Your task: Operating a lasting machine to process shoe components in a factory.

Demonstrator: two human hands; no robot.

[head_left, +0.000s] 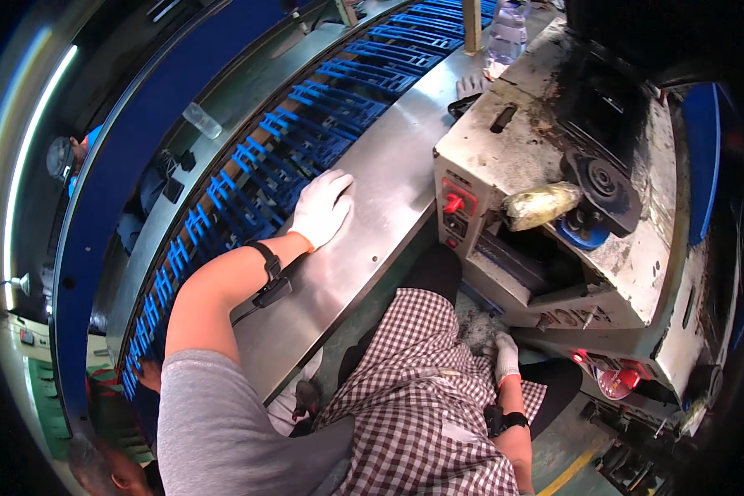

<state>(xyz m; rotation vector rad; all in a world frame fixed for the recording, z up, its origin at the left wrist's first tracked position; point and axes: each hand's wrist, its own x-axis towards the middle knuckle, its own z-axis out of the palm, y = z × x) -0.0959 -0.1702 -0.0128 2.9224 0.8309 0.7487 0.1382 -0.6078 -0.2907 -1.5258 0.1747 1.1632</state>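
Note:
My left hand [323,209], in a white glove, lies palm down on the bare steel table [380,190], its fingers stretched out and nothing in them. Low beside my lap is my right hand [506,357], also white-gloved, resting against the checked apron [422,364] near my knee. Its fingers look loosely extended, and I see no object in them. Right of the table stands a worn, stained white machine [512,107] with a red rotary switch [453,203]. A yellowish wrapped bundle [541,206] sits on its front, next to a black round fitting [602,175].
A conveyor with blue slotted carriers [285,124] curves along the table's far side. Beyond the machine, another person's gloved hand [471,85] shows near a clear bottle [508,33]. Other people sit across the conveyor and at lower left. A second machine [628,364] stands at right.

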